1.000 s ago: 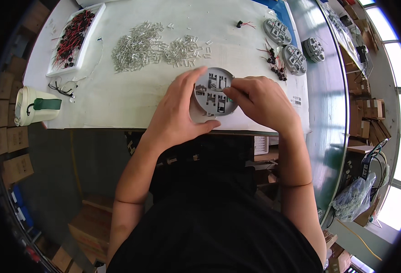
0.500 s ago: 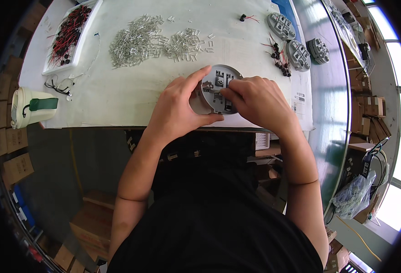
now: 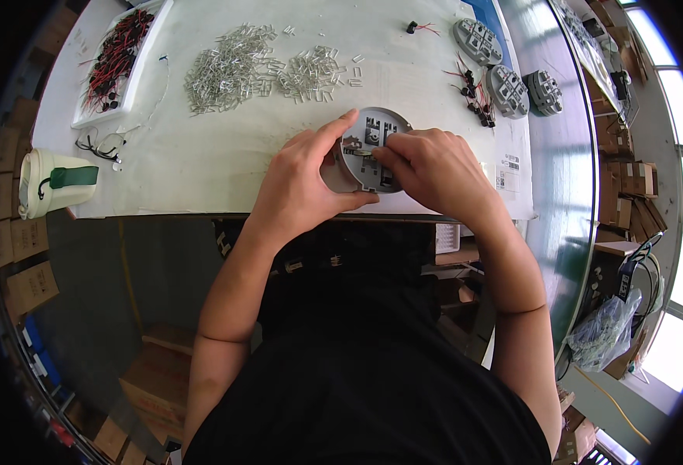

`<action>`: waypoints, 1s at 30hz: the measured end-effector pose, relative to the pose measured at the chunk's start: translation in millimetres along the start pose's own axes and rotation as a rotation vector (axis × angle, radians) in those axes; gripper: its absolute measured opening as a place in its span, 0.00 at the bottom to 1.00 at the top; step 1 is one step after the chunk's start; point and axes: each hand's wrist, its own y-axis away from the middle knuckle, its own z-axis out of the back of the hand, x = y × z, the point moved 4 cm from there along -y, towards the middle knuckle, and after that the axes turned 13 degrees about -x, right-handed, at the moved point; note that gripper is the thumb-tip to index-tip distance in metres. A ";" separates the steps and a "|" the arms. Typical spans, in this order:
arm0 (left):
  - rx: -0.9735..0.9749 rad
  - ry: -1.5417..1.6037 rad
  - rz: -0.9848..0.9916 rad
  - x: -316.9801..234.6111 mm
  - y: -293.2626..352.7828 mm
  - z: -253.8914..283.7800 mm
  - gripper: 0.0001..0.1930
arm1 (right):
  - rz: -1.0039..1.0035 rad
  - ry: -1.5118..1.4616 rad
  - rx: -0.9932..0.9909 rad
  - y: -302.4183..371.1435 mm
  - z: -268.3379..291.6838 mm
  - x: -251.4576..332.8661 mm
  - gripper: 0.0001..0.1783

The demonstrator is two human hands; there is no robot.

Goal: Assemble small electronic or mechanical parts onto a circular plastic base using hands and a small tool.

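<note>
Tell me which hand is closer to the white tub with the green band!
The left hand. It curves around the left side of the gray disc, to the right of the white tub. The right hand is farther away, at the disc's right side.

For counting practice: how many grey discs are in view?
4: one disc between the left hand and right hand; at upper right, the farthest disc, middle disc and rightmost disc. Others may be hidden.

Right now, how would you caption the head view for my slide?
Two hands work on a round grey part at a white table, near piled shiny U-shaped pieces.
</note>
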 end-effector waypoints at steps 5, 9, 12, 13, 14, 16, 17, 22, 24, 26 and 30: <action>0.002 -0.008 0.010 0.6 0.1 -0.5 0.54 | 0.021 0.010 -0.013 -3.9 -1.2 0.0 0.20; -0.002 -0.017 -0.003 -0.8 -0.1 0.4 0.54 | 0.041 0.027 -0.002 -6.2 -0.9 3.6 0.19; -0.010 -0.020 -0.022 0.5 0.7 -0.8 0.54 | 0.065 0.113 0.021 -6.8 -3.8 9.4 0.19; -0.012 -0.020 -0.031 0.6 2.0 -1.4 0.54 | 0.062 0.110 0.024 -7.6 -2.0 15.8 0.19; -0.009 -0.020 -0.028 0.7 2.6 -1.7 0.54 | 0.076 0.192 0.057 -10.0 1.6 25.8 0.19; -0.002 -0.039 -0.032 0.3 0.1 -0.5 0.54 | 0.103 0.357 0.117 -13.9 7.3 39.3 0.19; 0.001 -0.048 -0.038 -0.1 -1.5 0.4 0.54 | 0.103 0.359 0.113 -15.5 8.9 37.0 0.19; 0.028 -0.038 -0.001 1.5 3.3 1.1 0.54 | 0.070 0.250 0.152 -20.6 10.7 23.3 0.18; 0.030 -0.024 0.013 -0.2 1.7 0.6 0.55 | 0.056 0.242 0.134 -17.6 7.5 22.3 0.19; 0.034 -0.019 0.021 0.0 1.4 -0.2 0.55 | 0.057 0.236 0.125 -16.8 8.0 23.5 0.19; 0.002 -0.019 0.006 2.4 2.2 -0.5 0.54 | 0.094 0.247 0.075 -13.6 6.7 23.4 0.19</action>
